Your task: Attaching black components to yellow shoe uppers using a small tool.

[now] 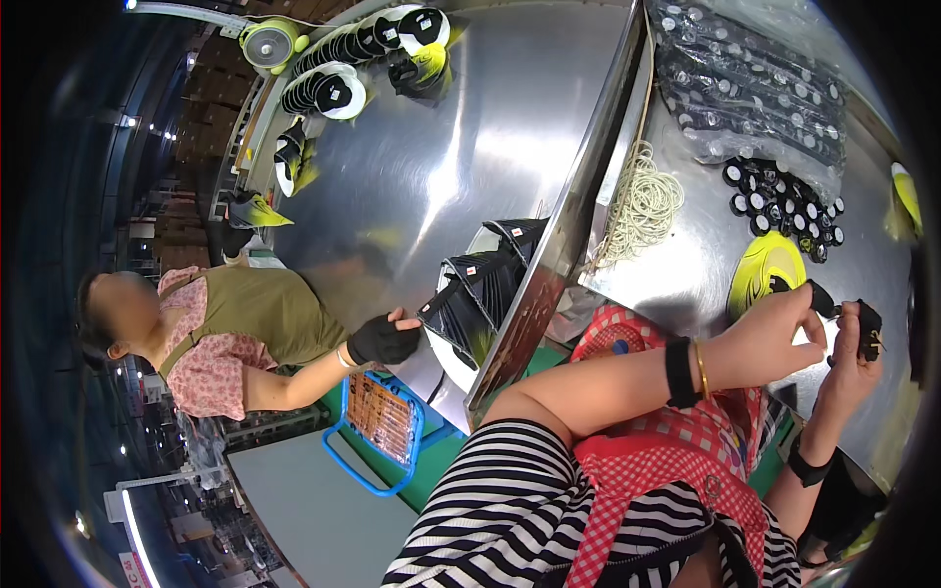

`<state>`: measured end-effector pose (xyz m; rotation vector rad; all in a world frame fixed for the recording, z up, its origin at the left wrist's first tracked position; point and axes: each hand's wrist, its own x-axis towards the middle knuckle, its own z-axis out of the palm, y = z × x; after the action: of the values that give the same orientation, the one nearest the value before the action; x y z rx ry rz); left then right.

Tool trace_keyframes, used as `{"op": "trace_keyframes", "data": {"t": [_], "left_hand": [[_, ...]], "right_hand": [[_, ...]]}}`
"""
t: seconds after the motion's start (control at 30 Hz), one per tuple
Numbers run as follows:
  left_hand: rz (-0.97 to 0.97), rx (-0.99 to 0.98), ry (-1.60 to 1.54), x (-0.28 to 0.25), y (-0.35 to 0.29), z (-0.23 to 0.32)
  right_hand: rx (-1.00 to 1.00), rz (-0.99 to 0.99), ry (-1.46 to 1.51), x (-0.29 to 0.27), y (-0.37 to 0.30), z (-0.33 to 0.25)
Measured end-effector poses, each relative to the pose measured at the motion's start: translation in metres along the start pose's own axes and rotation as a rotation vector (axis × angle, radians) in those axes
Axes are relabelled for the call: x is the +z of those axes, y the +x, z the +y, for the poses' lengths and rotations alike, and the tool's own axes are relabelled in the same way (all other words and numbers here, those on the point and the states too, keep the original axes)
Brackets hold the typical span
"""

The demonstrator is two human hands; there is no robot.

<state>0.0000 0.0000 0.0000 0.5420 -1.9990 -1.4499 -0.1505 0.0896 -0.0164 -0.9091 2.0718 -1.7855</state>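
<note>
My left hand [769,338], with a black band and a gold bangle at its wrist, is closed with thumb and fingertips together. A small black piece [821,298] shows at its fingertips, too unclear to name. Close by on the right, my right hand [851,358] is raised and closed around a small black bundle [869,331] with a gold-coloured bit on it. Just beyond my left hand lies a lime-yellow shoe upper [767,267] on the metal table, partly hidden by that hand. Farther off sits a cluster of small black rolls with white round centres [784,204].
Plastic-wrapped rows of similar black rolls [755,93] lie at the far right. A heap of pale cord [642,206] is left of them. Across a raised metal edge [549,274], a co-worker in an apron [260,309] touches stacked black shoe uppers [480,294]. More uppers [368,44] line the far table.
</note>
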Motion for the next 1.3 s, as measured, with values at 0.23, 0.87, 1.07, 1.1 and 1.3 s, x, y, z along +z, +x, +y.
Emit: {"op": "trace_keyframes", "data": {"t": [0.23,0.87,1.07,1.1,1.3], "left_hand": [[0.090,-0.267,-0.552,0.009,0.019,-0.007],[0.048,-0.262,-0.608,0.014,0.015,-0.009],[0.071,-0.511,-0.809,-0.008,0.016,0.005],[0.062,-0.518,-0.762,-0.009,0.013,0.000],[0.098,-0.537,-0.774,-0.006,0.018,0.003]], "right_hand": [[0.078,0.077,0.029,-0.007,0.003,0.009],[0.212,-0.116,0.156,0.001,-0.021,-0.020],[0.355,-0.279,0.314,0.022,-0.020,-0.030],[0.376,-0.281,0.409,0.023,-0.021,-0.031],[-0.228,-0.038,-0.254,0.015,-0.017,-0.027]]}}
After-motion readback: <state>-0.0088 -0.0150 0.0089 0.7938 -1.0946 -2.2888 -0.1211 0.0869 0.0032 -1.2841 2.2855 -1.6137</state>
